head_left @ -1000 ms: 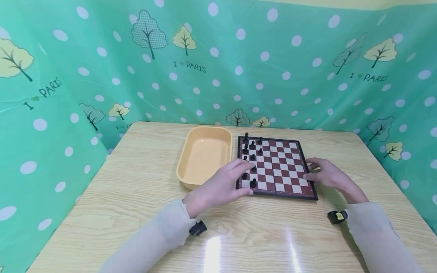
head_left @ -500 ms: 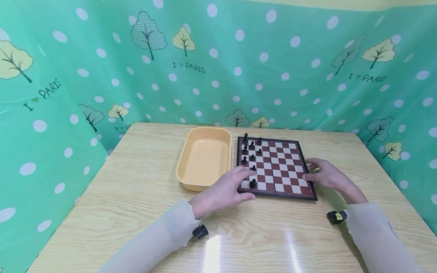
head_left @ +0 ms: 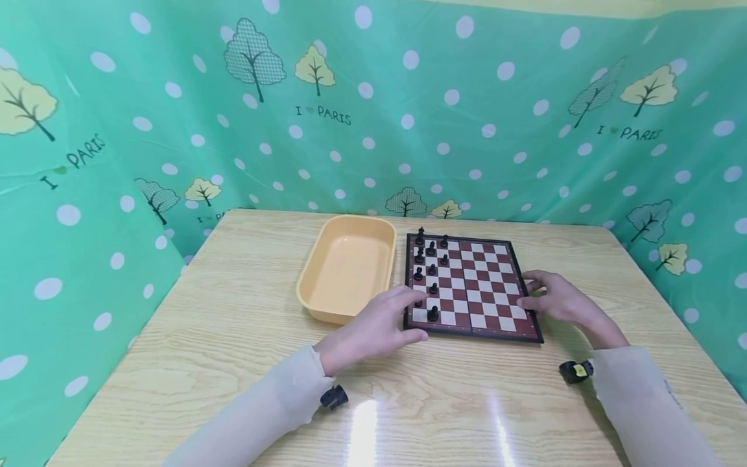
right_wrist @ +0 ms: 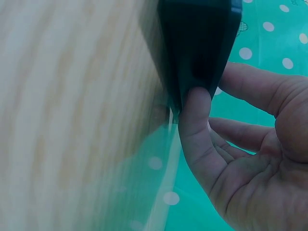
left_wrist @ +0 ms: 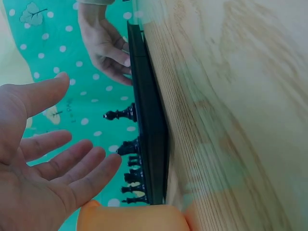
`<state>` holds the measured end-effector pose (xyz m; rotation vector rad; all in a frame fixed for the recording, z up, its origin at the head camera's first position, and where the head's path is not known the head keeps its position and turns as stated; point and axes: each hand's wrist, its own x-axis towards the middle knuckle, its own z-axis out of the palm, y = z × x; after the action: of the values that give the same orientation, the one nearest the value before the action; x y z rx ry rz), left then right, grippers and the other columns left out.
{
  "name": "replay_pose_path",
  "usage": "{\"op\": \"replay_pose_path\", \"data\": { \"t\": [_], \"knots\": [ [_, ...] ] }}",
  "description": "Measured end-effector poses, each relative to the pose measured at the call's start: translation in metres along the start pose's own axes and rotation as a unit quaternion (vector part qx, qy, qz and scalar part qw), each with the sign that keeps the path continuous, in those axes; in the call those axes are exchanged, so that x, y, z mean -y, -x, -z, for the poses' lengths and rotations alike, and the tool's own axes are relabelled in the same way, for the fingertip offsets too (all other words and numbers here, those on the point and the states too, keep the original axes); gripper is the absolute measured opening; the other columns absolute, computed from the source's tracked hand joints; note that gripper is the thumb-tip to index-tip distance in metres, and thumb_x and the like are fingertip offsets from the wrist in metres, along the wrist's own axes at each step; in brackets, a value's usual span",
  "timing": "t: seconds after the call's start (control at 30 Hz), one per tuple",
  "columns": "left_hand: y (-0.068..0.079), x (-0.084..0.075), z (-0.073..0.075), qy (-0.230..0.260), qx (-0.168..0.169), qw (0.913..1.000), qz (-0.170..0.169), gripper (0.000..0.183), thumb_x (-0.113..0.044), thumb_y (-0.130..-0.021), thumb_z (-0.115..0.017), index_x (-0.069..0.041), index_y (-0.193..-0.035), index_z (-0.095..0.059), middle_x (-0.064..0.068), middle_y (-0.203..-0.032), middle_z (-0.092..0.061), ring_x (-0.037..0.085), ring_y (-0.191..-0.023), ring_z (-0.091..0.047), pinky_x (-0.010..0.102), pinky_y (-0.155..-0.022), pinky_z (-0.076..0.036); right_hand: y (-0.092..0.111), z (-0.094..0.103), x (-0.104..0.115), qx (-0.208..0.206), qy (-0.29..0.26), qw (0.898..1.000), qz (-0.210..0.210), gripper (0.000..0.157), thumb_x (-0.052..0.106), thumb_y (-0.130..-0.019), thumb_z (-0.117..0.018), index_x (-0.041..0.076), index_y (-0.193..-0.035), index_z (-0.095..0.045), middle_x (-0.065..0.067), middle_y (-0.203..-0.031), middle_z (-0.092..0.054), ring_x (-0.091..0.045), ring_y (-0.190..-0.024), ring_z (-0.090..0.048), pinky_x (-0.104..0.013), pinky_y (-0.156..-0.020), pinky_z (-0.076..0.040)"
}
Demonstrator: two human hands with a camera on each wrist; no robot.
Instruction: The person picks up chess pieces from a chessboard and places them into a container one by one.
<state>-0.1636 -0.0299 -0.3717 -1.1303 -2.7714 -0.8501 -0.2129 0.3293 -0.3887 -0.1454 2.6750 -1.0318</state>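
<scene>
My left hand [head_left: 376,327] hovers over the near left corner of a folding chessboard [head_left: 487,288] with red-brown and white squares. Its fingers are spread and nothing is in its palm in the left wrist view. Black chess pieces stand upright along the board's left side. One chess piece [head_left: 433,314] is on the near corner, right of the left hand's fingers, and another is partly hidden behind the fingertips. My right hand [head_left: 557,298] grips the board's right edge, thumb over the top. In the right wrist view, a finger [right_wrist: 197,115] presses the board's dark side.
A light orange plastic tray [head_left: 306,279] lies left of the board, close beside the left hand, with nothing in it. Both stand on a pale wooden table [head_left: 245,324]. A green dotted curtain [head_left: 373,130] hangs behind the table.
My left hand goes a little right and down, then back left off the pieces. The tray has shifted slightly left. The right hand and the board stay in place.
</scene>
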Motion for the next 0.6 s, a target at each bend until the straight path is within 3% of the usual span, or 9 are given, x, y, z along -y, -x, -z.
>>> {"op": "replay_pose_path", "data": {
  "t": [0.4, 0.6],
  "knots": [
    [0.004, 0.005, 0.005, 0.011, -0.017, 0.9998, 0.006, 0.06, -0.037, -0.077, -0.068, -0.011, -0.127, -0.047, 0.0, -0.121, -0.051, 0.013, -0.108, -0.049, 0.028, -0.093, -0.039, 0.002, 0.0, 0.002, -0.001, -0.002, 1.0, 0.009, 0.07, 0.014, -0.081, -0.064, -0.012, -0.133, -0.026, -0.029, -0.108, -0.046, -0.024, -0.08, -0.056, -0.033, -0.06, -0.052],
    [-0.01, -0.002, -0.003, 0.037, -0.016, 0.9989, 0.023, 0.054, -0.031, -0.076, -0.069, -0.01, -0.122, -0.051, 0.002, -0.107, -0.056, 0.013, -0.085, -0.055, 0.02, -0.072, -0.044, -0.001, 0.0, 0.0, 0.0, -0.001, 1.0, 0.006, 0.07, 0.014, -0.081, -0.064, -0.011, -0.133, -0.025, -0.029, -0.109, -0.045, -0.024, -0.078, -0.057, -0.032, -0.06, -0.052]
  ]
}}
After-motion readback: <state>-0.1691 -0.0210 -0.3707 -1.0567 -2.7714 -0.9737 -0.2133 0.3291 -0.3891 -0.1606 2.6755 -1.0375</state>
